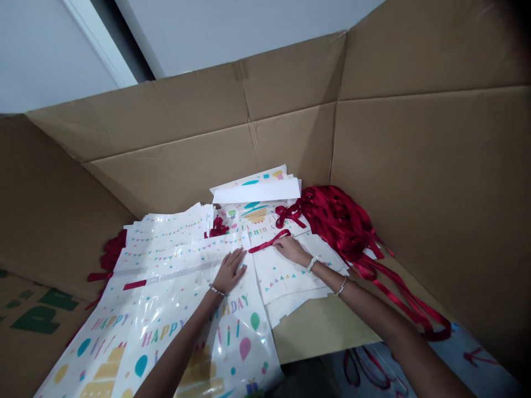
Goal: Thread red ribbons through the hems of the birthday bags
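Observation:
My left hand [230,271] lies with its fingers spread on a glossy white sheet [194,276] printed with birthday words, cakes and balloons. To its right, my right hand [289,247] pinches one end of a short red ribbon [265,244], which stretches left toward the sheet's edge. Below my right hand is a stack of white printed pieces [286,276] with small coloured flags. A short red strip [135,285] shows on the sheets at the left.
Tall cardboard walls [199,138] stand behind and at both sides. A big heap of red ribbon [338,221] sits at the back right, with loops trailing over the edge. More printed sheets [170,226] are piled at the back left, and a folded sheet [257,190] leans behind.

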